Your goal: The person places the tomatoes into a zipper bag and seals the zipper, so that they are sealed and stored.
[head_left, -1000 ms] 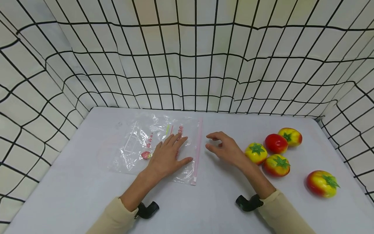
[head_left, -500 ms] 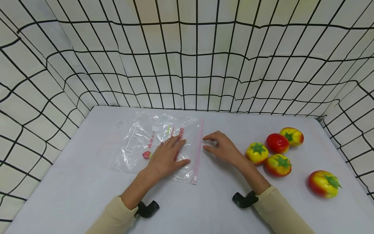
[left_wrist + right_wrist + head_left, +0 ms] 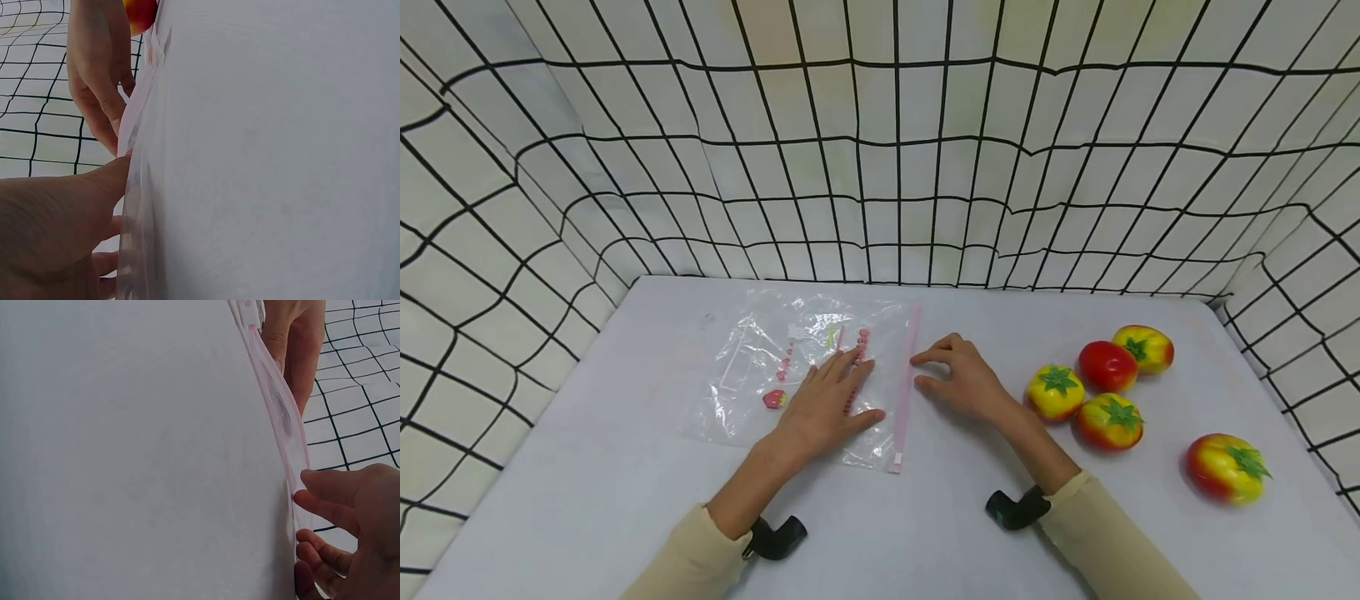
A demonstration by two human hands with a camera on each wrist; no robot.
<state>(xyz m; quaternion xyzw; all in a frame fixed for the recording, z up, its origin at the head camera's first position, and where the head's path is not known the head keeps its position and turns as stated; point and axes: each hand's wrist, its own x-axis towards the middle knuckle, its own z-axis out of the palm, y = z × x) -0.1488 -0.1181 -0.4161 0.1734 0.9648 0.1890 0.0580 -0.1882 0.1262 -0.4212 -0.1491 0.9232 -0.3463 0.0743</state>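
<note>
A clear plastic zip bag (image 3: pixel 737 367) lies flat on the white table, with strawberry prints and a pink zip strip (image 3: pixel 906 387) along its right side. A white slider (image 3: pixel 897 458) sits at the strip's near end. My left hand (image 3: pixel 823 408) rests on the bag, palm down, fingers spread. Beside the strip, my right hand (image 3: pixel 962 379) has its thumb and index fingertips at the strip's edge, a small gap between them. In the right wrist view these fingertips (image 3: pixel 306 478) come up against the pink strip (image 3: pixel 281 412); whether they touch it is hard to tell.
Right of my right hand, several red-and-yellow toy fruits with green tops, one of them a yellow fruit (image 3: pixel 1055 392), cluster around a red one (image 3: pixel 1108 367). Another fruit (image 3: pixel 1227 469) lies apart near the right edge. Black netting (image 3: pixel 898 143) encloses the table's back and sides.
My right hand has moved left, from clear of the bag up to its pink zip strip. The left hand stays on the bag, having drawn back very slightly.
</note>
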